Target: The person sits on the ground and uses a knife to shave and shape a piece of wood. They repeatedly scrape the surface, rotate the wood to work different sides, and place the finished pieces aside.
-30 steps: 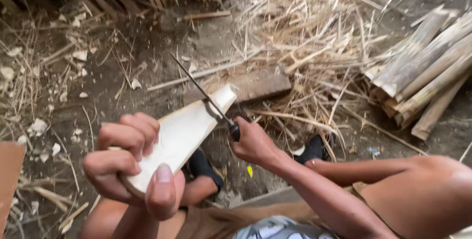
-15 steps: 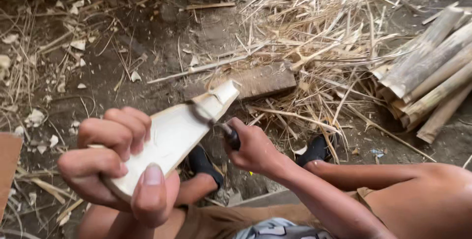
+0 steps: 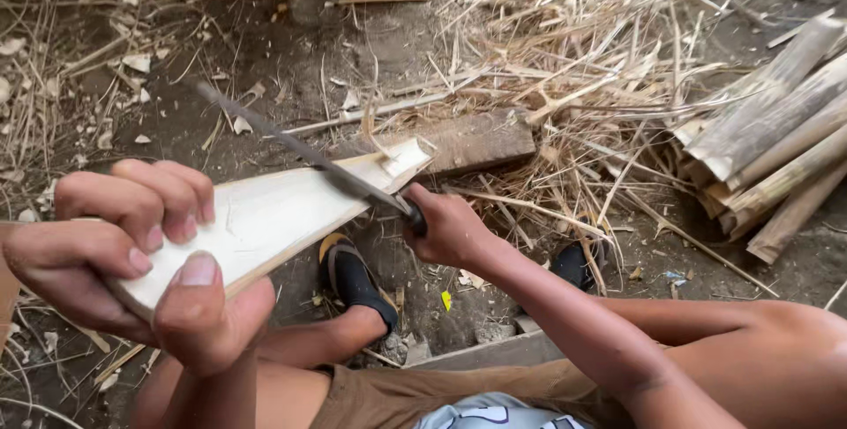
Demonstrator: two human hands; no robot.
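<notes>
Head view, looking down over the knees at a dirt floor (image 3: 265, 76).

Left hand (image 3: 132, 261): grip clenched around the near end of a pale split bamboo slat (image 3: 282, 213), fingers over its top face, thumb pressed against the near edge. The slat runs from the near left up toward the far right, tilted, with its far end resting on a flat wooden block (image 3: 481, 138) that lies on the floor.

Right hand (image 3: 445, 226): grip grasping the dark handle of a long knife (image 3: 309, 155). The blade lies across the slat's upper face, its tip pointing far left past the slat's edge. A thin curl of shaving stands up at the slat's far end, just right of the blade.

Surroundings: 2 feet in dark sandals, 1 (image 3: 353, 279) under the slat, the other (image 3: 573, 261) to the right, partly hidden by the right forearm. A heap of dry bamboo shavings (image 3: 582, 49) covers the far centre and right. A stack of split bamboo lengths (image 3: 776, 138) lies at the right edge. Pale chips are scattered over the floor at far left.
</notes>
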